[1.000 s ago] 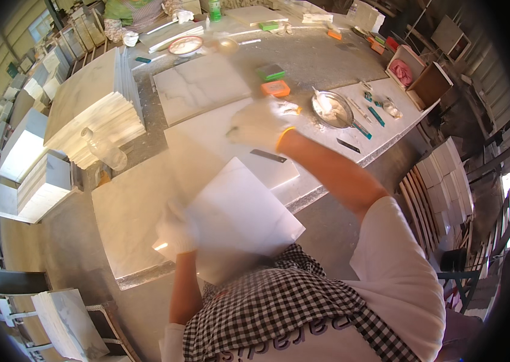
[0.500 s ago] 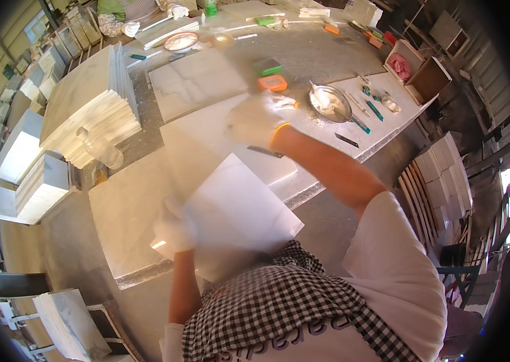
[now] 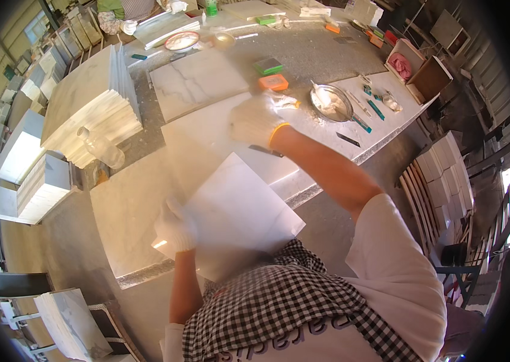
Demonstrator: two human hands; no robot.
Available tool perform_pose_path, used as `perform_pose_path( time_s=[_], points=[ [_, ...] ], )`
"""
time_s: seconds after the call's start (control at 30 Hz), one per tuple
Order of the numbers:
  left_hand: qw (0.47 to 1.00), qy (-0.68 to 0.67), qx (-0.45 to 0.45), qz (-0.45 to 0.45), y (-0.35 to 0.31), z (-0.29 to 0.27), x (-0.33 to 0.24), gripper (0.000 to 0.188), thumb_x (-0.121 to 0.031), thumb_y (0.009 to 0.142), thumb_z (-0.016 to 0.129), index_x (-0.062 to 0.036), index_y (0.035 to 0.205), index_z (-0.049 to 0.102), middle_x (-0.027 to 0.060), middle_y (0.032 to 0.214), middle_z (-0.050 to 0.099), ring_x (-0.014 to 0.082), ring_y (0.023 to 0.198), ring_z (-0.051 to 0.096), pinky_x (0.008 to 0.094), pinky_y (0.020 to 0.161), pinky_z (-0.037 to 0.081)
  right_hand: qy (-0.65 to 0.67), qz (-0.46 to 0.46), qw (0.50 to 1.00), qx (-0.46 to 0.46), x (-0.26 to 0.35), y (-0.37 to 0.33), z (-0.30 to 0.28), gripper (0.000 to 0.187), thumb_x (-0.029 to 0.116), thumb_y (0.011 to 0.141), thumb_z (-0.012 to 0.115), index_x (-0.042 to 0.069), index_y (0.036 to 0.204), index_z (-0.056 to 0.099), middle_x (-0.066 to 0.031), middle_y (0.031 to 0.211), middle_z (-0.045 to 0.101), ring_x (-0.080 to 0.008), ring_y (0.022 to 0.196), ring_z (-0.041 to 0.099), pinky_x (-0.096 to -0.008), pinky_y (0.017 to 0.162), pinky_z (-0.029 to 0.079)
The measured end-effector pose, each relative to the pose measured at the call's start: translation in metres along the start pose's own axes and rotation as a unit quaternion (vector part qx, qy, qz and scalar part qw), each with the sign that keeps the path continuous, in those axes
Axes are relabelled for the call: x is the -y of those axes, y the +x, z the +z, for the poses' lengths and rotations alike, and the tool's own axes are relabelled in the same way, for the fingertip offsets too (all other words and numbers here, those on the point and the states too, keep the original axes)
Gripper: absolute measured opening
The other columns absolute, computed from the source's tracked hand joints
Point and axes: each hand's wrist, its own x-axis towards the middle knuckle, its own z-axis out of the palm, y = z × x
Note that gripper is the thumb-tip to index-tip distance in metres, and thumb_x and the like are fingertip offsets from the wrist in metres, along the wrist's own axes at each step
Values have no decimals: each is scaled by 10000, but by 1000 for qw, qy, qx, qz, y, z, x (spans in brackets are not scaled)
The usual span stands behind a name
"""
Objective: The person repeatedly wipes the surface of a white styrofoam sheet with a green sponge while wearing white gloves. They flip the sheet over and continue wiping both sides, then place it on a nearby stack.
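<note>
My left hand (image 3: 175, 229), in a white knit glove, grips the left edge of a square white marble tile (image 3: 243, 208). The tile is tilted in front of my checked apron, one corner pointing away from me. My right hand (image 3: 256, 120), gloved with an orange cuff, reaches over a pale slab (image 3: 191, 136) on the table. A hazy patch in the picture blurs its fingers, so their pose is unclear. Just below that hand lies a dark flat blade (image 3: 265, 151). Beyond its wrist is a crumpled white glove (image 3: 282, 101).
A metal bowl of white paste (image 3: 330, 104) stands right, near a teal-handled knife (image 3: 375, 109). Orange (image 3: 273, 82) and green blocks (image 3: 268, 66) lie farther back. Left are a tile stack (image 3: 86, 99) and a clear bottle (image 3: 103, 148). Another person's gloved hand (image 3: 128, 27) shows far left.
The view has shifted very slightly. My right hand looks less smeared over the slab, in nearly the same spot. My left hand still holds the tile at the same tilt.
</note>
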Motion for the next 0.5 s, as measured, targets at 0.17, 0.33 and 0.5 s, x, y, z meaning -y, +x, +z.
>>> perform_pose_path(
  time_s=[0.17, 0.33, 0.5],
  points=[
    [1000, 5, 20, 2, 3, -3, -2, 351, -325, 1021, 479, -72, 975, 719, 217, 755, 680, 418, 686, 663, 508, 606, 500, -68, -82, 981, -160, 118, -37, 34, 287, 342, 883, 588, 100, 906, 742, -124, 863, 698, -333, 807, 666, -530, 708, 508],
    [1000, -10, 12, -10, 2, -5, -3, 349, -327, 1023, 467, -94, 997, 726, 213, 780, 693, 417, 707, 668, 509, 634, 510, -194, -122, 960, -164, 91, -50, 24, 230, 315, 876, 599, 150, 970, 729, -77, 900, 684, -276, 790, 676, -486, 651, 528],
    [1000, 11, 22, -17, 3, -4, -3, 355, -322, 1027, 456, -98, 1013, 730, 217, 795, 698, 414, 721, 676, 509, 650, 519, -149, 70, 938, -306, 0, -56, -18, 200, 269, 864, 646, 223, 1048, 709, -20, 968, 662, -262, 771, 671, -405, 628, 541]
  ],
)
